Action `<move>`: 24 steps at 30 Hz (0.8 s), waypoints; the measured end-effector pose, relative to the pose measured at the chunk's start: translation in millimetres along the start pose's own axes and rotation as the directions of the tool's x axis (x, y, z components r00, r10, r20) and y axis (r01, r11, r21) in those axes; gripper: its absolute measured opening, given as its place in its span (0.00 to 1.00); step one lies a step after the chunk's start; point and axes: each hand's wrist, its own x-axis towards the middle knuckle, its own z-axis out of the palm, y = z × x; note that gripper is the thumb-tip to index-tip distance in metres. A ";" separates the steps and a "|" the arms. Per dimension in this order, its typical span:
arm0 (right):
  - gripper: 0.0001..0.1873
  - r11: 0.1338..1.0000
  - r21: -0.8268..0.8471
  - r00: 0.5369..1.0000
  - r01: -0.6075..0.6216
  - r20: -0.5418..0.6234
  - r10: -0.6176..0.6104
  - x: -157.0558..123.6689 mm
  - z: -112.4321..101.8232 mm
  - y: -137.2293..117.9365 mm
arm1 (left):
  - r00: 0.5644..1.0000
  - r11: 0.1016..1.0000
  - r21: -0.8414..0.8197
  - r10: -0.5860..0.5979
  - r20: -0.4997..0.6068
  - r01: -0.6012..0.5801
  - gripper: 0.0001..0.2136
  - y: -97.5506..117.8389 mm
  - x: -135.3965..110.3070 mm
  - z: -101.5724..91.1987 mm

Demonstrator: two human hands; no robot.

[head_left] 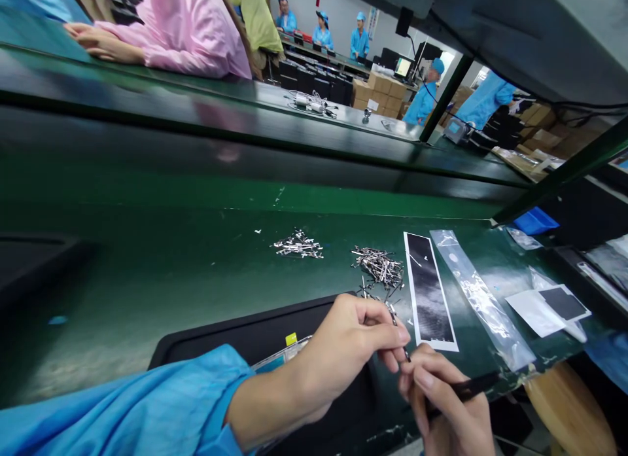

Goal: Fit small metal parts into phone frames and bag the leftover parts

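My left hand [350, 338], in a blue sleeve, is closed with thumb and fingers pinching a small thin black strip [394, 317]. The strip's lower end meets the fingertips of my right hand [451, 403]. That hand is closed too, with a slim dark tool [475, 385] lying across it; its tip is hidden by the fingers. Just beyond my hands lies a pile of small black-and-silver strips [380, 267], and a second pile of strips [297, 245] is farther left. Under my left forearm is a black tray [210, 341], with part of a clear-edged item [282, 358] bearing a yellow tab.
Right of the piles lie a white-bordered black sheet [432, 292], a clear plastic strip [481, 296] and a white card [540, 312]. A raised ledge [196, 109] runs across the back. A person in pink [191, 31] leans there. A wooden stool [572, 410] stands at lower right.
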 end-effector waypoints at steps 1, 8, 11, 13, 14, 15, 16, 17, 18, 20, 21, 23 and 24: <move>0.09 1.000 -0.003 1.000 -0.010 0.001 0.010 -0.9 -0.5 0.2 | 1.000 1.000 -0.001 -0.008 -0.002 0.008 0.07 0.0 -0.5 0.7; 0.11 1.000 0.007 0.997 0.013 -0.076 -0.012 -0.9 -0.8 3.8 | 1.000 1.000 -0.018 -0.014 0.005 0.014 0.06 -6.2 0.7 6.9; 0.11 0.999 -0.013 0.992 0.053 -0.115 -0.054 1.0 -4.7 7.8 | 1.000 0.999 0.041 0.005 -0.002 -0.005 0.07 -11.0 2.6 8.9; 0.11 0.996 -0.034 0.988 0.080 -0.126 -0.084 2.0 -8.8 11.2 | 0.999 0.993 0.110 0.031 0.008 -0.032 0.08 -13.8 4.1 9.8; 0.11 0.995 -0.036 0.987 0.089 -0.130 -0.093 2.2 -10.7 13.1 | 0.998 0.988 0.142 0.055 0.019 -0.057 0.08 -15.1 4.8 10.2; 0.11 0.994 -0.032 0.985 0.103 -0.134 -0.106 2.3 -12.2 15.1 | 0.996 0.982 0.169 0.082 0.036 -0.087 0.08 -16.4 5.4 10.7; 0.10 0.993 -0.021 0.983 0.119 -0.137 -0.121 2.1 -12.9 17.2 | 0.992 0.974 0.191 0.112 0.051 -0.120 0.08 -17.8 5.9 11.3; 0.10 0.990 -0.005 0.980 0.139 -0.140 -0.138 1.7 -12.8 19.4 | 0.988 0.966 0.209 0.146 0.060 -0.155 0.08 -19.3 6.0 11.8; 0.09 0.987 0.012 0.977 0.162 -0.143 -0.159 1.1 -11.7 21.5 | 0.981 0.956 0.224 0.181 0.067 -0.191 0.07 -20.8 5.9 12.3; 0.08 0.976 0.030 0.967 0.215 -0.148 -0.208 0.0 -7.3 25.6 | 0.964 0.928 0.261 0.258 0.070 -0.267 0.07 -23.9 4.4 12.0; 0.08 0.970 0.029 0.960 0.241 -0.152 -0.234 -0.4 -4.5 27.3 | 0.949 0.906 0.284 0.306 0.076 -0.314 0.07 -25.1 3.0 10.8; 0.09 0.954 0.007 0.942 0.300 -0.162 -0.295 -0.6 0.4 29.3 | 0.909 0.839 0.358 0.406 0.092 -0.410 0.08 -26.6 -1.1 5.7; 0.08 0.939 -0.020 0.926 0.344 -0.155 -0.343 -0.5 2.0 29.4 | 0.883 0.788 0.408 0.456 0.114 -0.460 0.08 -27.0 -3.7 1.8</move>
